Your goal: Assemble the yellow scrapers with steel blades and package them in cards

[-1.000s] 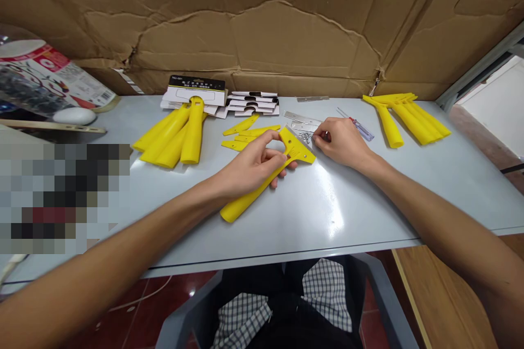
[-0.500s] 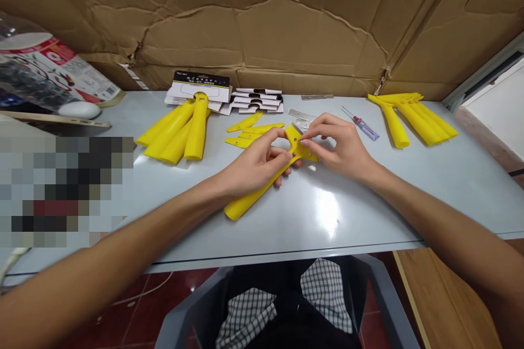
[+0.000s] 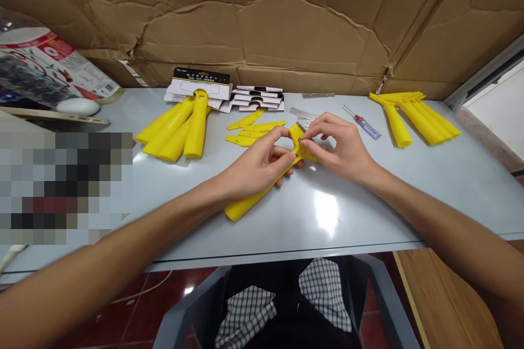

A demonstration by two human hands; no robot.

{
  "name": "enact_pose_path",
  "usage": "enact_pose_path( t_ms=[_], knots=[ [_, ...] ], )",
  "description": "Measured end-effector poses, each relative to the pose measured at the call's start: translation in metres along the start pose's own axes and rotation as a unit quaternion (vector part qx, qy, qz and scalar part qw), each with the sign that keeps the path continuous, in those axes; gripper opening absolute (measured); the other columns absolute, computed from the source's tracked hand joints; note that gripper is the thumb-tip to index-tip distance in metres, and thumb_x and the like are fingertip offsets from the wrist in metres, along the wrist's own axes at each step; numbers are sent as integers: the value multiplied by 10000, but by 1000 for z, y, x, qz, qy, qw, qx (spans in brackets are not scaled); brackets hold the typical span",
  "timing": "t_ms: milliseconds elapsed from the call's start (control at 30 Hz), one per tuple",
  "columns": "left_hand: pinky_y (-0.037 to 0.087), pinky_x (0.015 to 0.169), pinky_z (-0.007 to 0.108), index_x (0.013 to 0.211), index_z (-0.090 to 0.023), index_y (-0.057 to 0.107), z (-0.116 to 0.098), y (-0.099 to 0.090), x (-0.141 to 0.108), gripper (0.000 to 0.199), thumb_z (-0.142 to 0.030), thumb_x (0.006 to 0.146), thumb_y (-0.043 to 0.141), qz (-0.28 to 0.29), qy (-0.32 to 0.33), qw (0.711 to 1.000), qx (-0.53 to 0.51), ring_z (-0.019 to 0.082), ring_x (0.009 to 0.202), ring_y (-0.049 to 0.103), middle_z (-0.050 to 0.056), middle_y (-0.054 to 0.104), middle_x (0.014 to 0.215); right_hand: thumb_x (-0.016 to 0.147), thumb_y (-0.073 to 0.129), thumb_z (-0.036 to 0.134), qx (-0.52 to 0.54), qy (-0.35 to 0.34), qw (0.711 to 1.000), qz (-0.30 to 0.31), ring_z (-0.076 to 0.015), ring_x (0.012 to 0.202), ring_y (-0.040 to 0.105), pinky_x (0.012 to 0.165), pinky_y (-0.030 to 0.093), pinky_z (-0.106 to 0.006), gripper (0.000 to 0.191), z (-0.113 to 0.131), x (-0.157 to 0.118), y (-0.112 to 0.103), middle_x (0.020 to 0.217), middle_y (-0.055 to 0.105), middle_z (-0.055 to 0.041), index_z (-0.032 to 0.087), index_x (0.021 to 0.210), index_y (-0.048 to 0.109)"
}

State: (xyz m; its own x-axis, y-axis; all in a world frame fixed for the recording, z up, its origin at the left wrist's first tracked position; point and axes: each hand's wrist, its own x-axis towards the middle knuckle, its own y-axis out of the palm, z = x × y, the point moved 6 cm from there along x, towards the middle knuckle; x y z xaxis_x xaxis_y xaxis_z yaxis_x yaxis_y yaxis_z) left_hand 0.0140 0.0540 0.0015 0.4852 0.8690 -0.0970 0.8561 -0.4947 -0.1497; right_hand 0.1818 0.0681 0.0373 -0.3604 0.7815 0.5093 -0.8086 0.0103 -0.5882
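Creased brown cardboard (image 3: 262, 27) covered the wall behind the pale grey worktop (image 3: 352, 218). Below it was a floor of dark red tiles (image 3: 131, 305), and on the right were a wooden surface (image 3: 446, 300) and a white wall (image 3: 499, 98).

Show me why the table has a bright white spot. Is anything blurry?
In the head view, the white spot on the glossy grey table is glare, light bouncing off it; in that view the left forearm looks slightly soft, and a blocky pixelated patch hides something.

Bare left hand (image 3: 256, 166), bare right hand (image 3: 341, 150), bare forearms (image 3: 123, 234), dark clothing (image 3: 286, 283), black-and-white checked fabric (image 3: 244, 316)
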Motion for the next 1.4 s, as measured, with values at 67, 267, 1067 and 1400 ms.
enact_pose_path(
  t_ms=[67,267,1067,1400],
  knots=[
    [553,578,276,1261,-237,462,1,0,0,338,-315,996,657,0,2,1000,2,176,737,675,50,752,933,919,711,245,9,10,1000,-3,-239,941,684,801,554,-392,75,-2,0,0,966,743,-58,246,864,762],
    [564,579,271,1270,-233,461,1,2,-1,335,-345,1010,639,14,6,1000,20,182,778,679,56,753,957,885,741,239,59,52,997,-8,-218,912,681,748,551,-362,41,-6,0,-1,950,723,-55,216,854,754],
    [564,589,293,1227,-202,541,-1,1,1,295,-303,990,685,10,-34,999,-26,160,674,674,100,806,1001,947,694,424,24,179,983,22,-208,756,664,703,521,-366,260,-24,7,-12,828,749,-56,216,792,692],
    [546,559,271,1248,-178,545,1,-4,3,247,-227,1026,642,-40,-56,992,-103,132,622,644,128,813,1023,816,831,349,-345,187,914,100,-340,900,665,773,511,-479,281,-115,17,-101,981,753,-138,245,1076,805]
  ],
)
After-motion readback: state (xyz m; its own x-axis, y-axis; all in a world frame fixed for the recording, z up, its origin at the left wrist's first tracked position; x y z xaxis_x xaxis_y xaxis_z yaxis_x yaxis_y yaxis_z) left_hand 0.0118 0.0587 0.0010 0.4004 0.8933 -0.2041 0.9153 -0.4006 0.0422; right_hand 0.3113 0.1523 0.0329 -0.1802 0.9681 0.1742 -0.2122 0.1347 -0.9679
